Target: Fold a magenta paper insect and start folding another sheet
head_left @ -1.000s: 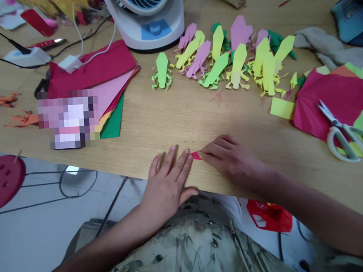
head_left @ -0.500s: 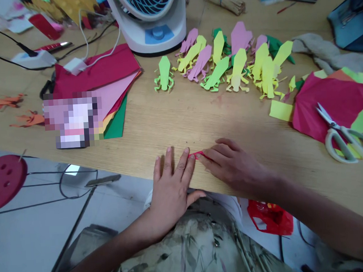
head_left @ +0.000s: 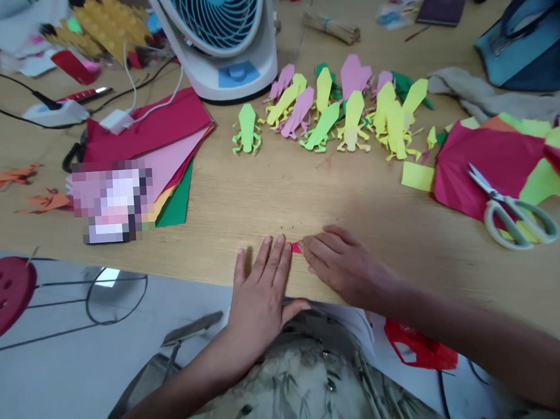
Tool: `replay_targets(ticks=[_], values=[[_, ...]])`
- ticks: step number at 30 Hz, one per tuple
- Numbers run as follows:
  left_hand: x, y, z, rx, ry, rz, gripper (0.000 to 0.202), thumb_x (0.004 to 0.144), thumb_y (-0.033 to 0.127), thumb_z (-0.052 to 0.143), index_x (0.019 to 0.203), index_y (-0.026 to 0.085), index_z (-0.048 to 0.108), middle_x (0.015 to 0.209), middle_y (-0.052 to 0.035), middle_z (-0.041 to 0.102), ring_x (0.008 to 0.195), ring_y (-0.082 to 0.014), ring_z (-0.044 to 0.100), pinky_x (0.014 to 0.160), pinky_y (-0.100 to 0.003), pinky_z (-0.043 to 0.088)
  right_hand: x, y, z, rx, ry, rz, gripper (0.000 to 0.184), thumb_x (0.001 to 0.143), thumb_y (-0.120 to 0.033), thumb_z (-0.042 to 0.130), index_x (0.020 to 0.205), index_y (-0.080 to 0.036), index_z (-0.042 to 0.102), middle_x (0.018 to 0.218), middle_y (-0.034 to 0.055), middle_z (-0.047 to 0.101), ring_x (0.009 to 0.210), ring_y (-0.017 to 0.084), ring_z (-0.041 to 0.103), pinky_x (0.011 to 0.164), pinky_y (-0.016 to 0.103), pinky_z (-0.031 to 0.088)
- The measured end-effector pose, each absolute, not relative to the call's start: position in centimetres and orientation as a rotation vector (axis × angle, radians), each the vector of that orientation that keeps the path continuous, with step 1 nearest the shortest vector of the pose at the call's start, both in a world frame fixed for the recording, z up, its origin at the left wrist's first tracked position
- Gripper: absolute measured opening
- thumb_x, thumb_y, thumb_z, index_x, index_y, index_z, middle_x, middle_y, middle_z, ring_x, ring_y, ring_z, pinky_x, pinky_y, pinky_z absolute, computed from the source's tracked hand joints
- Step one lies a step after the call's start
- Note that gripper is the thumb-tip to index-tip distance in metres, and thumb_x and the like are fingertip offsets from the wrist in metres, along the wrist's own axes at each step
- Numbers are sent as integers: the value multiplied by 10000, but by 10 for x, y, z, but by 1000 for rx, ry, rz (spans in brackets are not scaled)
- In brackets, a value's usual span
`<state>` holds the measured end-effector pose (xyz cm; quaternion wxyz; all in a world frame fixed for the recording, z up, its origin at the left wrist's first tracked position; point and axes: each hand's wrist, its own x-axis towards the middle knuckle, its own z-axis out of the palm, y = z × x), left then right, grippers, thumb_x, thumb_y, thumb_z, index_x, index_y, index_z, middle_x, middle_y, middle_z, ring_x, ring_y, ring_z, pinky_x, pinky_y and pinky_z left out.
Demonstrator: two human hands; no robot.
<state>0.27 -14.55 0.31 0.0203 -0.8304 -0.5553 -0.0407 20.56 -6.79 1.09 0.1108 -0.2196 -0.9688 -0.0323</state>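
Note:
A narrow piece of folded red paper [head_left: 296, 247] lies near the table's front edge, mostly covered by my fingers. My left hand [head_left: 261, 280] rests flat with fingers stretched, its fingertips pressing the paper's left part against the wood. At the other end, my right hand [head_left: 337, 263] has its fingers bent and drawn together on the paper; the thumb is largely hidden. Beyond the hands stand folded paper insects: a light green one [head_left: 247, 129] apart from the rest, and several yellow, pink and green ones [head_left: 353, 119] in a cluster.
White-handled scissors [head_left: 512, 211] lie on crumpled red paper [head_left: 485, 159] at the right. A fan [head_left: 224, 67] stands at the back. Coloured paper sheets [head_left: 175, 197], a blurred phone-like object [head_left: 116, 204] and orange paper figures [head_left: 47, 200] are at the left. A red stool [head_left: 5, 296] stands below.
The camera view has shifted, so the table things sit lower and more to the left. My hands stay on the red paper, with slightly more of it showing between them.

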Motion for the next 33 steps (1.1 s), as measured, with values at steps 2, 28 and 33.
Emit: replay_targets(ticks=[2,28,33], values=[[3,-145,2,-2542,-1735,-140,864,927,744,281,1547,154,394,1575,-160,425,1459,-370,370,1211,-594,105,205,-69,9,-672,-2845,-91,297,961,-150,515,1222,-66,632,1193,163,665,1049,263,570,1042,449,382],[7,-143,-14,-2369,-1710,-122,794,853,723,506,1475,231,529,1542,-107,494,1371,-459,421,1136,-649,186,187,-83,7,-893,-2792,-57,444,951,-429,606,1247,-102,650,1148,123,690,1091,267,588,1127,464,372],[9,-140,-15,-2367,-1731,-155,771,869,708,492,1463,219,542,1515,-101,528,1371,-440,428,1134,-632,206,186,-86,8,-945,-2757,-35,407,958,-372,603,1261,-104,640,1145,122,696,1101,266,599,1143,478,356]])
